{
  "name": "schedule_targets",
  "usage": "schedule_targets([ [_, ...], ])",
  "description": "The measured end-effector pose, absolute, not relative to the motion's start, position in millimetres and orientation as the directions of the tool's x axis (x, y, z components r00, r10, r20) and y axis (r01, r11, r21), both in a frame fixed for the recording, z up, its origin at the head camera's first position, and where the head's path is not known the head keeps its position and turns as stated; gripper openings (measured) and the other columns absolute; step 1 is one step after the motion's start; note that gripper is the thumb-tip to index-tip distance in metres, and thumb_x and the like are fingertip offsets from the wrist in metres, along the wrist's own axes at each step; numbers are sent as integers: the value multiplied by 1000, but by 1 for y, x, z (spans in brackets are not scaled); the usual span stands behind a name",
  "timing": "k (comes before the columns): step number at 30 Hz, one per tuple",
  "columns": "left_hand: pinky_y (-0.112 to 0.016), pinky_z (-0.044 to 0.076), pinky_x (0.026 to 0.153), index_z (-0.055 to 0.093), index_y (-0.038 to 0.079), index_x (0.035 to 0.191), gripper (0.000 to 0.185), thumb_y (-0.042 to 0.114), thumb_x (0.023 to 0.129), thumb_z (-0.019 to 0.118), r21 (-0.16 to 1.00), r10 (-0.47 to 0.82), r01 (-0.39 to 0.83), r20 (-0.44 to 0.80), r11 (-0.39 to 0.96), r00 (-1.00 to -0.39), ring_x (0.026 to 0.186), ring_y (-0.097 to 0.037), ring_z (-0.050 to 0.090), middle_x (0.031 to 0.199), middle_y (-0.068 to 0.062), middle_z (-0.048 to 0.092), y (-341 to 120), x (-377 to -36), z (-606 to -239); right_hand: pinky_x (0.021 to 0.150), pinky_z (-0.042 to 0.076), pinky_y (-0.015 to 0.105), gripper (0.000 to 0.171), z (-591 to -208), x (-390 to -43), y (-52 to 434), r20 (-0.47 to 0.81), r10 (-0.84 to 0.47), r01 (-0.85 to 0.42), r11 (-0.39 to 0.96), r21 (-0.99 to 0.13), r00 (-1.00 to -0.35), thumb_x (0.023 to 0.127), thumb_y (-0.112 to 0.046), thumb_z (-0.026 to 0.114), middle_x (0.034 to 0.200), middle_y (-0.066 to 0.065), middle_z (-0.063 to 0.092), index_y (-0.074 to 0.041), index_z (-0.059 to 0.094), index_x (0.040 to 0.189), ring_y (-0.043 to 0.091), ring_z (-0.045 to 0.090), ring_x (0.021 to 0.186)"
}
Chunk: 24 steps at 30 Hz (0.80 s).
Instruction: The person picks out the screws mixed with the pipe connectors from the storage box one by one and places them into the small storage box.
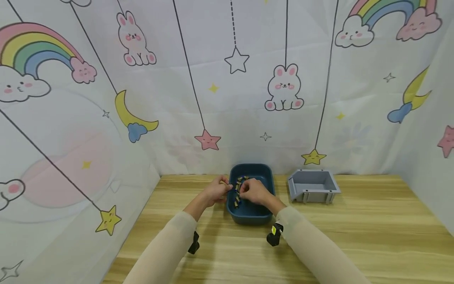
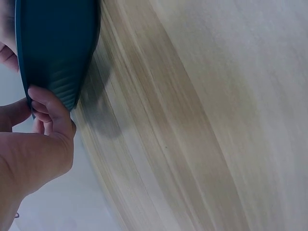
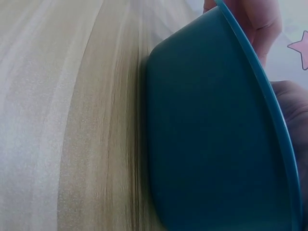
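Two hands at a blue tub of small parts on a wooden table.
Head view: dark blue tub stands mid-table, grey bin just to its right, apart from it. Small yellow-and-blue pieces lie in the tub. Left hand sits at the tub's left rim, fingers curled; right hand over the tub's inside, fingers curled among the pieces; whether either grips a piece cannot be told. Left wrist view: left-hand fingers curl against the tub's outer wall. Right wrist view: tub wall fills the frame; fingers show past its rim, grip unclear.
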<state>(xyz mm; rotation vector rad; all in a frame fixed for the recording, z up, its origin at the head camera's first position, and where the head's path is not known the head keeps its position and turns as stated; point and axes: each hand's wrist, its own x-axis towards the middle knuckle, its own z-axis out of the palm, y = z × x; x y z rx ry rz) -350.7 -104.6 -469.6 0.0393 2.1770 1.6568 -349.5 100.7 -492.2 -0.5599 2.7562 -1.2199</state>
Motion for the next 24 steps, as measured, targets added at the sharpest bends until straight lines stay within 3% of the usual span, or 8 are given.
schedule_targets([
  [10, -37, 49, 73, 46, 6, 122, 19, 14, 109, 57, 930, 251, -227, -302, 288, -920, 89, -21, 58, 112, -12, 59, -104, -350, -468, 70, 52, 29, 7, -490, -348, 101, 158, -357, -351, 578, -737, -921, 87, -5, 77, 79, -4, 68, -10, 73, 85, 11, 60, 71],
  [16, -35, 48, 70, 45, 3, 126, 23, 14, 110, 57, 928, 248, -232, -307, 290, -919, 89, -21, 59, 106, -10, 58, -106, -349, -470, 70, 52, 29, 7, -481, -345, 101, 158, -397, -373, 554, -744, -904, 92, -5, 74, 82, -4, 69, -11, 73, 88, 11, 60, 72],
  [21, -35, 46, 70, 45, 3, 124, 22, 14, 109, 57, 935, 262, -220, -294, 277, -919, 84, -19, 59, 100, -9, 58, -105, -350, -470, 71, 52, 31, 7, -473, -342, 108, 176, -401, -392, 559, -730, -899, 92, -4, 74, 82, -3, 69, -10, 73, 88, 11, 61, 72],
  [24, -34, 45, 67, 44, 3, 125, 23, 14, 110, 57, 938, 269, -212, -287, 275, -919, 72, -16, 55, 89, -6, 56, -104, -349, -471, 70, 52, 31, 7, -471, -341, 114, 177, -405, -397, 564, -724, -897, 92, -4, 74, 82, -3, 69, -9, 73, 89, 11, 61, 72],
])
